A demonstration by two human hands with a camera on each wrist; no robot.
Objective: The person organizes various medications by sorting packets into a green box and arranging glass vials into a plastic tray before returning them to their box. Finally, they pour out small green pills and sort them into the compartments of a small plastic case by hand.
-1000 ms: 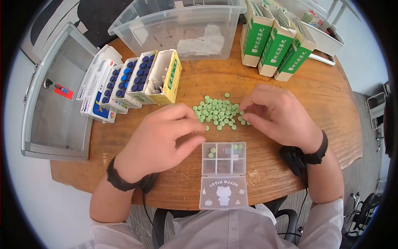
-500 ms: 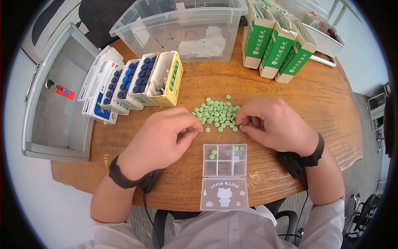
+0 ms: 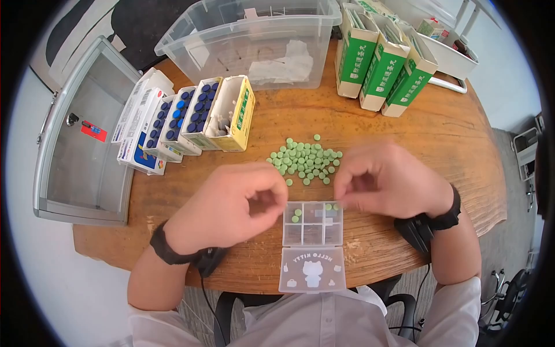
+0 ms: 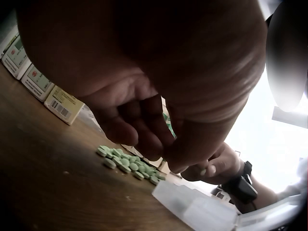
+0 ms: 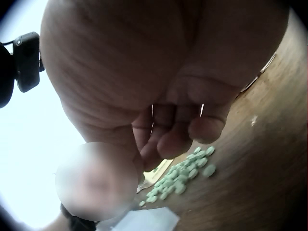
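Observation:
A clear six-compartment pill box (image 3: pixel 313 233) lies open, its printed lid (image 3: pixel 332 266) towards the person. Two green tablets sit in its far left compartment and two in its far right one. Beyond the box spreads a pile of green tablets (image 3: pixel 303 157). The right hand (image 3: pixel 396 182), at the box's far right corner, pinches a tablet (image 4: pixel 203 172) between thumb and finger, as the left wrist view shows. At the far left corner, the left hand (image 3: pixel 231 202) pinches with thumb and index fingertip together; these fingers hide the tablet there.
To the left stand a grey glass-fronted cabinet (image 3: pixel 87 150) and cartons of blue-capped vials (image 3: pixel 199 113), with a yellow carton (image 3: pixel 241 115) beside them. At the back are a clear plastic bin (image 3: pixel 202 63) and green-and-white boxes (image 3: pixel 381 72). Each wrist wears a black band.
Both hands have come from the pile towards the person, to the far corners of the pill box. Their fingertips closed into pinches along the way, a pale tablet edge showing earlier at the left fingertips.

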